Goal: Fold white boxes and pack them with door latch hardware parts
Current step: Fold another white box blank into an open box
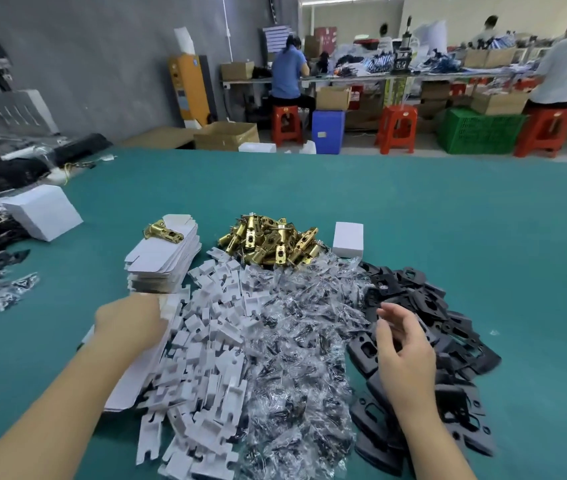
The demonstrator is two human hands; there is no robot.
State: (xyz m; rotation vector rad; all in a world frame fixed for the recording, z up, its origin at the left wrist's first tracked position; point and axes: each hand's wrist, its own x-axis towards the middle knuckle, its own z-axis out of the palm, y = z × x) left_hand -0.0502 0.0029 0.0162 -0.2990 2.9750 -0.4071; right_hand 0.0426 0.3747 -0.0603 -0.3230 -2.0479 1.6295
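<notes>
Left hand (129,322), fingers hidden so grasp untellable, on flat box blanks (162,261) just ahead; right hand (401,344) loosely open, empty, above black plates (424,306); risk: pulling one blank drags inserts (206,341) beside it off the bench (413,209).

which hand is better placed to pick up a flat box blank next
Left. The left hand already rests at the flat box blanks; the right hand hovers over the black plates.

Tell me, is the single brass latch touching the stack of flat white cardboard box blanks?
Touching: the head view shows the brass latch lying directly on top of the stack of flat white box blanks.
</notes>
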